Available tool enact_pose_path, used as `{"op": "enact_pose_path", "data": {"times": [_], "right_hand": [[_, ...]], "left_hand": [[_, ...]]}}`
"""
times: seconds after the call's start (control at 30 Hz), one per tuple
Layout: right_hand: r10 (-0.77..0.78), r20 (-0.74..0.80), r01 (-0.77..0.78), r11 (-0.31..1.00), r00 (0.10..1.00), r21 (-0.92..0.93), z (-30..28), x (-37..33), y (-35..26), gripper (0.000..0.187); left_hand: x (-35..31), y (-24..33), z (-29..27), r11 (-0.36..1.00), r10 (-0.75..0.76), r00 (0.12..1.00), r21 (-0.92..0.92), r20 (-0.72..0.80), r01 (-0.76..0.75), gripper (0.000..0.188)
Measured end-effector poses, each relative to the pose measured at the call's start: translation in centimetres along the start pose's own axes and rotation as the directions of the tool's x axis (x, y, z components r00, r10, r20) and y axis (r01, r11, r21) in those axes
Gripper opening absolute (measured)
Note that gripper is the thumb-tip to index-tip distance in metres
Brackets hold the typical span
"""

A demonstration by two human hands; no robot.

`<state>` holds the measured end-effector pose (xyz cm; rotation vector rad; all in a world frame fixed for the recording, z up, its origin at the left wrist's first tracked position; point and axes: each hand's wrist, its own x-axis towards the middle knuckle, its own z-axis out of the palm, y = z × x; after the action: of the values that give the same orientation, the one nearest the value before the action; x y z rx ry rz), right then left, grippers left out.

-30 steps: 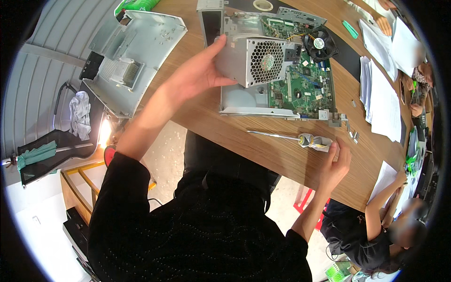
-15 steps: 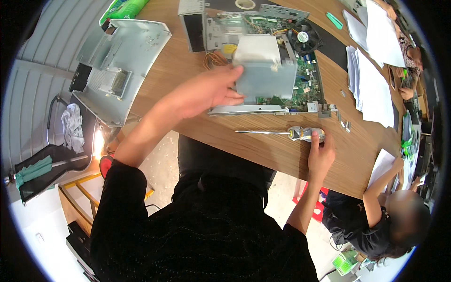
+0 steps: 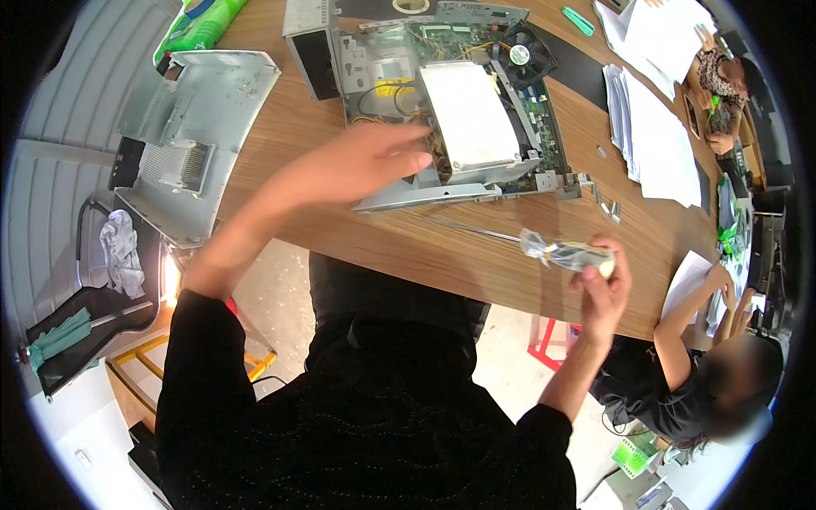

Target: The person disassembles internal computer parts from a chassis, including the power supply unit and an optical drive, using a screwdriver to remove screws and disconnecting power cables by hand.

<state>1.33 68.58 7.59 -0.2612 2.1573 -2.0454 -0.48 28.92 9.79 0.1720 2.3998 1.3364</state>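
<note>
An opened computer case [image 3: 408, 201] lies on the wooden table, its green circuit board [image 3: 450, 36] and a black fan [image 3: 522, 54] exposed. Inside it rests a boxy metal part with a bright flat top [image 3: 469, 112]; its exact kind I cannot make out. My left hand [image 3: 365, 161] reaches over the front left of the case, fingers apart and slightly blurred, beside that part's left edge and apparently holding nothing. In my right hand [image 3: 605, 285], a screwdriver [image 3: 561, 252] is gripped by its clear handle, raised a little over the table's front edge, shaft pointing left.
A detached metal cover [image 3: 242, 110] lies at the left, near a green packet [image 3: 200, 25]. Small metal pieces [image 3: 610, 208] sit right of the case. Paper stacks [image 3: 654, 144] lie farther right. A co-worker [image 3: 637, 374] sits at the right table side; another person is beyond.
The boxy part, tilted and touched by my left hand before, now lies flat in the case. My left hand has drawn away leftward. My right hand has lifted the screwdriver off the table.
</note>
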Motion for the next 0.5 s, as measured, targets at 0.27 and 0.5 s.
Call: {"op": "enact_pose_path", "data": {"times": [0.27,0.5], "right_hand": [[-0.446,0.120,0.462,0.863,0.887,-0.205,-2.1,6.8,-16.5,0.051],[-0.268,0.400,0.481,0.503,0.876,-0.718,5.9,13.9,-20.3,0.050]], "left_hand": [[0.2,0.2,1.5,0.886,0.450,0.835,0.279,-0.316,-0.372,0.037],[0.5,0.3,2.4,0.872,0.484,0.781,0.149,-0.395,-0.466,0.024]]}}
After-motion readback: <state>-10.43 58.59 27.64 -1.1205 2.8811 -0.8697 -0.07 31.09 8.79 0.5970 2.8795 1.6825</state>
